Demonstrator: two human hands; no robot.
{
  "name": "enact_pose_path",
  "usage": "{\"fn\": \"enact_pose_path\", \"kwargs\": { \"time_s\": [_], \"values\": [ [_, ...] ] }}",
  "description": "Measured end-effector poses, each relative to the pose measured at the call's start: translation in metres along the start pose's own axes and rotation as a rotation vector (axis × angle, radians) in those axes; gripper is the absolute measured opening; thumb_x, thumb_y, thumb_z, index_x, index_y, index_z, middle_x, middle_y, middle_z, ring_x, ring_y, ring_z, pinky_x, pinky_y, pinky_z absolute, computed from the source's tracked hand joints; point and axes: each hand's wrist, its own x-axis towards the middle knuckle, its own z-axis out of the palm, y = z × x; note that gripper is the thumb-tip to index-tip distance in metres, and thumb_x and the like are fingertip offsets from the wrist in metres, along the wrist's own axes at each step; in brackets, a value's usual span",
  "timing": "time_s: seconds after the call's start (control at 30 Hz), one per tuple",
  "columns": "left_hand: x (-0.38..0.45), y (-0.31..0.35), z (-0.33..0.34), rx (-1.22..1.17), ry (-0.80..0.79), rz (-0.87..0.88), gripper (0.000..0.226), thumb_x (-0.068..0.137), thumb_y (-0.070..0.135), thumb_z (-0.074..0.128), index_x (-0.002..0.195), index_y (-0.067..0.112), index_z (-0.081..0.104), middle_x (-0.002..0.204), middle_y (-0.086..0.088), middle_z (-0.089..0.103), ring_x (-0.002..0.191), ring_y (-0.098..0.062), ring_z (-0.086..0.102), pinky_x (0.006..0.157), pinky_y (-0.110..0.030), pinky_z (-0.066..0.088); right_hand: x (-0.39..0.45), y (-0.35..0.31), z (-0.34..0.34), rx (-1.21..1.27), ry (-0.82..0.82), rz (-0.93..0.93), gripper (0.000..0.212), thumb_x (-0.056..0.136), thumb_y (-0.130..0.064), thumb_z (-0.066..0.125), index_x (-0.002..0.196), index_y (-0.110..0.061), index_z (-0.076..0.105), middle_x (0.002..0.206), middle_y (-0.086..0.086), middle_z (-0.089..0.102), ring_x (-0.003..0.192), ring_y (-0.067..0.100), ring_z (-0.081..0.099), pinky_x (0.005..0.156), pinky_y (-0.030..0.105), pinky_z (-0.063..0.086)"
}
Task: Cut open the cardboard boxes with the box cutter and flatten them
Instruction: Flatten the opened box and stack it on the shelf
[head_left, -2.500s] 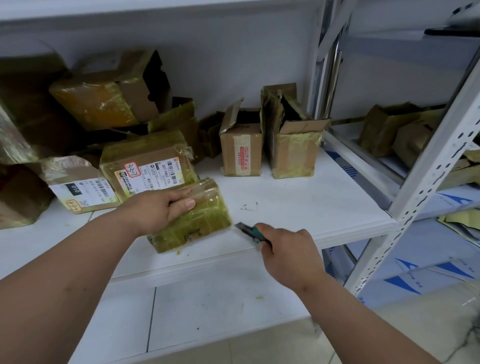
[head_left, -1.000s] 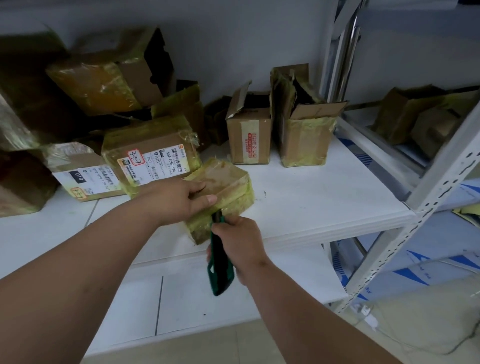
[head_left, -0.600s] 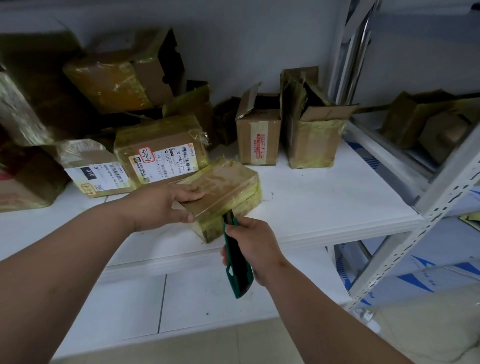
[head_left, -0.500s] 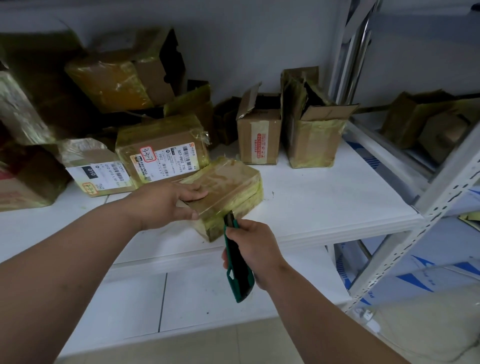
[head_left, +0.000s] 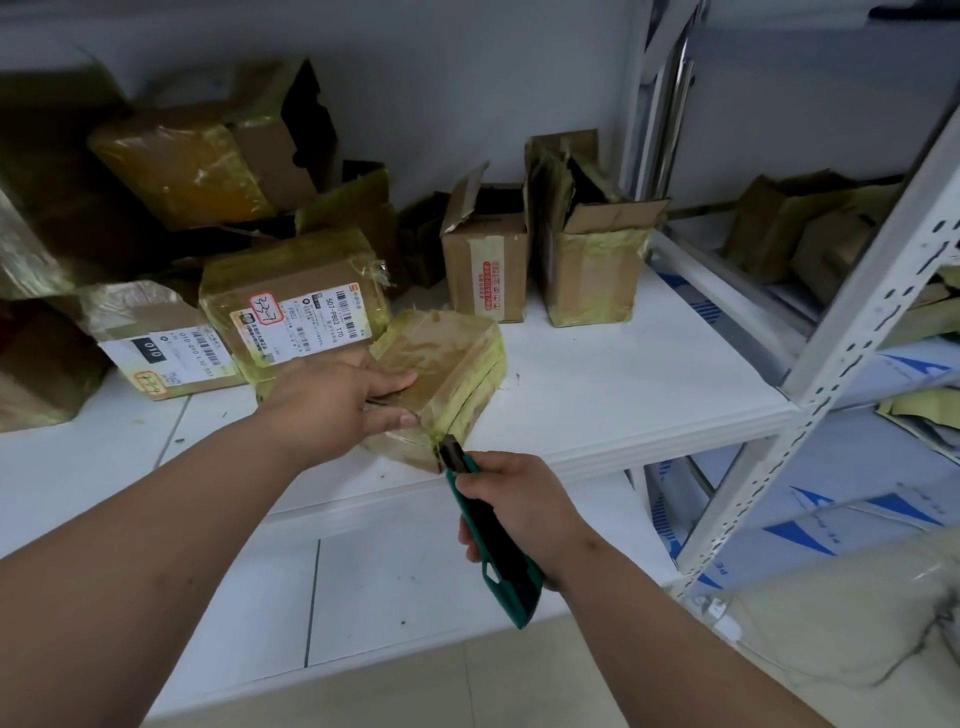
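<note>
A small flat cardboard box (head_left: 447, 353) wrapped in yellowish tape lies on the white shelf (head_left: 597, 395) near its front edge. My left hand (head_left: 332, 400) grips its near left end, fingers on top and thumb against the side. My right hand (head_left: 514, 504) grips a green box cutter (head_left: 493, 551). Its black tip touches the box's near corner, at the taped seam along the right side. The blade itself is hidden.
Several taped boxes with shipping labels (head_left: 296, 306) are piled at the back left. Two opened boxes (head_left: 587, 249) stand at the back middle. A white slotted upright (head_left: 852, 322) rises at the right, with more cardboard (head_left: 800, 234) on the neighbouring rack. A lower shelf (head_left: 363, 582) lies beneath.
The box has been turned and laid flat, and my left hand shifted to its near end. My right hand brought the cutter from beside the box to its near corner.
</note>
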Motion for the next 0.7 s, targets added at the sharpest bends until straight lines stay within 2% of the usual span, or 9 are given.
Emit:
{"fn": "enact_pose_path", "kwargs": {
  "time_s": [0.1,0.17,0.23,0.3,0.37,0.43,0.47,0.57,0.7],
  "values": [
    [0.006,0.020,0.000,0.067,-0.005,-0.031,0.076,0.067,0.080,0.042,0.137,0.049,0.047,0.096,0.013,0.045,0.094,-0.011,0.048,0.069,-0.027,0.038,-0.007,-0.005,-0.019,-0.043,0.057,-0.016,0.018,0.097,-0.007,0.054,0.105,-0.010,0.070,0.062,0.018,0.059,0.048,0.025,0.055,0.049,0.028,0.050],
    [0.010,0.036,0.002,0.064,-0.009,-0.049,0.068,0.075,0.074,0.053,0.138,0.046,0.048,0.095,0.010,0.041,0.092,-0.012,0.047,0.064,-0.026,0.034,-0.010,-0.001,-0.029,-0.100,0.127,-0.047,0.020,0.097,-0.008,0.055,0.107,-0.015,0.070,0.062,0.016,0.058,0.045,0.021,0.054,0.046,0.027,0.049],
    [0.014,0.046,0.002,0.043,-0.027,-0.060,0.066,0.079,0.069,0.057,0.139,0.043,0.048,0.097,0.008,0.040,0.094,-0.014,0.047,0.068,-0.027,0.037,-0.009,0.009,-0.034,-0.256,0.224,-0.135,0.025,0.094,-0.012,0.052,0.105,-0.024,0.070,0.059,0.008,0.059,0.047,0.022,0.056,0.049,0.033,0.053],
    [0.017,0.049,0.000,0.038,-0.028,-0.064,0.066,0.080,0.068,0.058,0.139,0.041,0.049,0.102,0.006,0.041,0.103,-0.017,0.044,0.082,-0.032,0.042,-0.008,0.022,-0.036,-0.469,0.300,-0.264,0.028,0.089,-0.018,0.048,0.103,-0.033,0.066,0.057,0.001,0.058,0.053,0.025,0.059,0.055,0.041,0.056],
    [0.020,0.049,-0.001,0.076,-0.015,-0.066,0.065,0.081,0.068,0.057,0.138,0.039,0.051,0.122,0.004,0.044,0.118,-0.022,0.036,0.101,-0.040,0.038,-0.007,0.034,-0.039,-0.641,0.370,-0.349,0.026,0.087,-0.019,0.048,0.104,-0.034,0.061,0.057,0.001,0.055,0.056,0.025,0.058,0.057,0.042,0.053],
    [0.023,0.052,0.001,0.078,-0.028,-0.062,0.062,0.085,0.064,0.057,0.139,0.036,0.051,0.148,0.005,0.039,0.132,-0.027,0.031,0.110,-0.043,0.033,-0.009,0.042,-0.042,-0.754,0.443,-0.401,0.032,0.088,-0.018,0.049,0.115,-0.033,0.059,0.059,-0.003,0.054,0.059,0.023,0.057,0.057,0.038,0.050],
    [0.025,0.054,0.004,0.039,-0.044,-0.064,0.060,0.086,0.062,0.058,0.138,0.033,0.051,0.149,0.005,0.041,0.131,-0.026,0.038,0.107,-0.042,0.037,-0.011,0.044,-0.043,-0.794,0.459,-0.437,0.037,0.089,-0.020,0.050,0.122,-0.033,0.058,0.062,-0.004,0.056,0.060,0.022,0.058,0.057,0.036,0.050],
    [0.025,0.057,0.009,-0.085,-0.071,-0.087,0.055,0.087,0.058,0.060,0.133,0.031,0.047,0.125,0.003,0.057,0.100,-0.019,0.054,0.081,-0.033,0.046,-0.009,0.047,-0.042,-0.895,0.491,-0.569,0.047,0.085,-0.028,0.046,0.130,-0.031,0.056,0.067,-0.005,0.061,0.059,0.023,0.056,0.056,0.034,0.049],
    [0.025,0.055,0.004,-0.077,-0.120,-0.080,0.053,0.091,0.053,0.059,0.136,0.032,0.043,0.126,0.001,0.056,0.100,-0.019,0.055,0.085,-0.033,0.048,0.006,0.046,-0.039,-1.003,0.567,-0.669,0.043,0.082,-0.024,0.051,0.123,-0.026,0.061,0.057,-0.007,0.055,0.046,0.022,0.048,0.046,0.025,0.036]
  ]
}}
